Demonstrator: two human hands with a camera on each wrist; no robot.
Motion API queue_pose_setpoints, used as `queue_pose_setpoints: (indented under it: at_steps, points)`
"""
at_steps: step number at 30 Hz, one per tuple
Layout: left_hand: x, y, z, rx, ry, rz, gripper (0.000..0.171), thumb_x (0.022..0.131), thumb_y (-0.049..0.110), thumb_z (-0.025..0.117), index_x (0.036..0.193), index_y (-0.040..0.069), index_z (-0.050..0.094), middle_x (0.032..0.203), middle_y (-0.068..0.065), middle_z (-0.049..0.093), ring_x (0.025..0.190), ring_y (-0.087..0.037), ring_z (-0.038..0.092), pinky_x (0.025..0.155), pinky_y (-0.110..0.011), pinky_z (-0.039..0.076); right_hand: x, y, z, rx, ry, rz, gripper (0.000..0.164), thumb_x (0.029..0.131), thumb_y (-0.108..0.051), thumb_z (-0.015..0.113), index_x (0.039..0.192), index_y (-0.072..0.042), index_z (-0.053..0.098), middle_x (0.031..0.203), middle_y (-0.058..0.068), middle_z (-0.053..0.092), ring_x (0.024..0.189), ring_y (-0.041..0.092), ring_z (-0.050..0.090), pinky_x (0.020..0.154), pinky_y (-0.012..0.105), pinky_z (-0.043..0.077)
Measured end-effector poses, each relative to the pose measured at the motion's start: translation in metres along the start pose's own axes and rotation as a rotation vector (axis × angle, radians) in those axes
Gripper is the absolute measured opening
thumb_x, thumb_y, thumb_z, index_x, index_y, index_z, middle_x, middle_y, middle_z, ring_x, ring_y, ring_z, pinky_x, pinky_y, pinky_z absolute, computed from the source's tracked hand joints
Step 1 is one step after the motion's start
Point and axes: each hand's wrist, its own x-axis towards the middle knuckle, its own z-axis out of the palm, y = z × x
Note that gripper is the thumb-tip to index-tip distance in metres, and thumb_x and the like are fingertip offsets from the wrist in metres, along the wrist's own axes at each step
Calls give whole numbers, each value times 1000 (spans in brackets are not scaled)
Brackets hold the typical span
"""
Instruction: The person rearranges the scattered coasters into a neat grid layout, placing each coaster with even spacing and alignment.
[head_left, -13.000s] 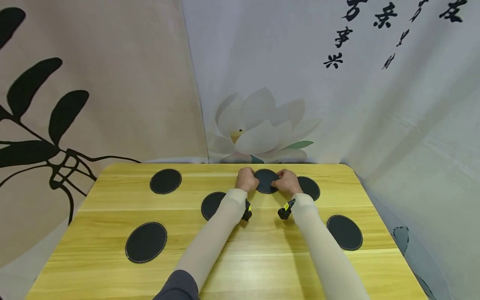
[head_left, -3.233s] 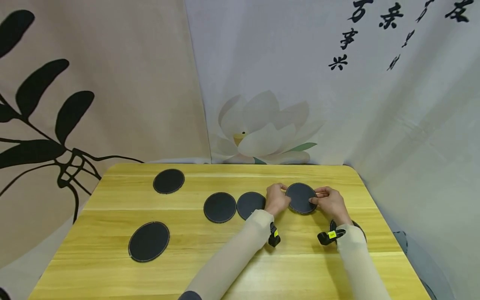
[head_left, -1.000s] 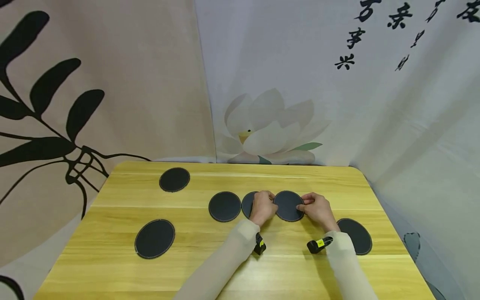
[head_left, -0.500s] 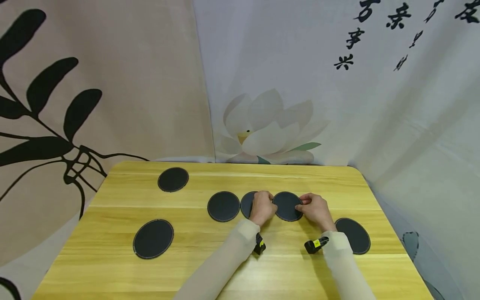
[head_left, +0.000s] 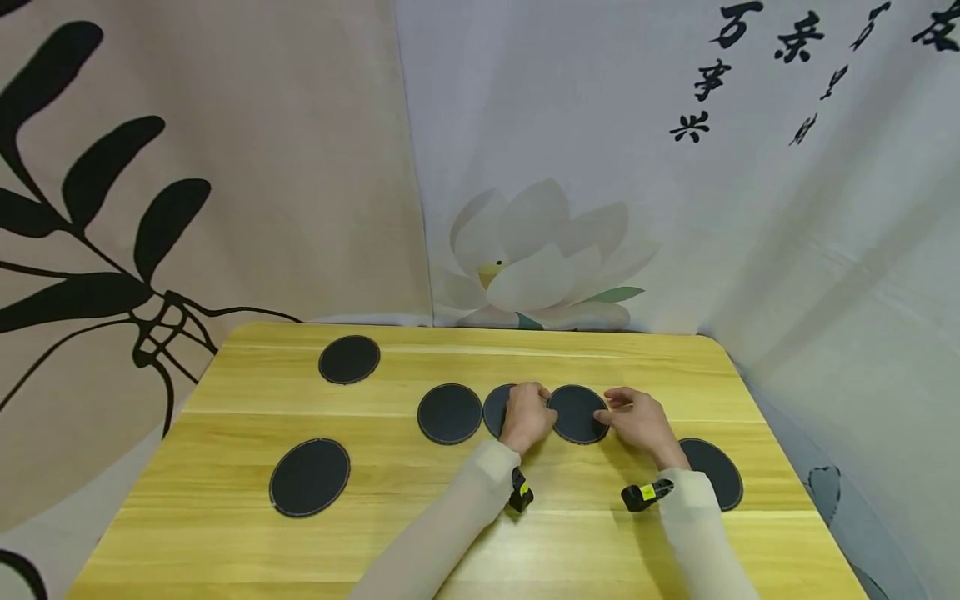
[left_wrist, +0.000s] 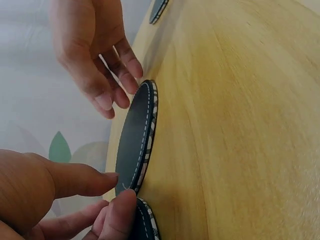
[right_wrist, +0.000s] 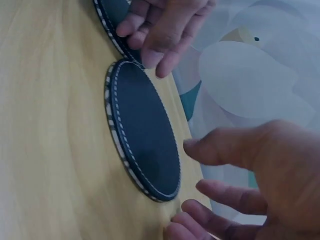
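A round black coaster point(head_left: 576, 414) with white edge stitching lies on the wooden table between the hands. Seen from the right wrist, the coaster point(right_wrist: 145, 130) lies flat, with my right hand point(head_left: 643, 423) just off its right edge, fingers spread. My left hand point(head_left: 528, 417) hovers at its left edge, fingertips over the place where it meets a neighbouring coaster point(head_left: 495, 408), which the hand partly covers. A third coaster point(head_left: 449, 413) adjoins that one on the left, making a row. Between the left hand's thumb and fingers nothing is gripped.
Three more black coasters lie apart: one at the back left point(head_left: 349, 359), one at the front left point(head_left: 310, 477) and one at the right point(head_left: 714, 473), partly behind the right sleeve. A printed curtain point(head_left: 562, 167) hangs behind the table's far edge.
The coaster came from farther right and back to the right end of the row, carried by both hands. Just now the right hand has let go and shifted slightly right.
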Motion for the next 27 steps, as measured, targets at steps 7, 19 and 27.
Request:
queue_pose_setpoints:
  at_steps: [7, 19, 27]
  points:
    - [-4, 7, -4, -6, -14, 42, 30, 88, 7, 78, 118, 1, 72, 108, -15, 71, 88, -20, 66, 71, -34, 58, -9, 4, -14, -11, 10, -26, 55, 99, -32, 69, 145, -5, 55, 143, 22, 57, 127, 40, 59, 98, 51, 54]
    - [-17, 34, 17, -64, -153, 51, 37, 90, 19, 81, 123, 6, 71, 109, -11, 70, 90, -15, 63, 73, -28, 56, -34, 21, -48, -24, 54, 19, 69, 100, -44, 66, 152, -3, 46, 148, 28, 50, 130, 45, 54, 94, 51, 56]
    - [-22, 47, 37, -130, -250, 22, 38, 88, 21, 82, 121, 5, 71, 94, 2, 63, 79, -9, 58, 71, -26, 52, -50, 42, -69, -29, 42, 82, 78, 101, -51, 60, 157, -2, 35, 154, 32, 41, 136, 52, 46, 102, 61, 49]
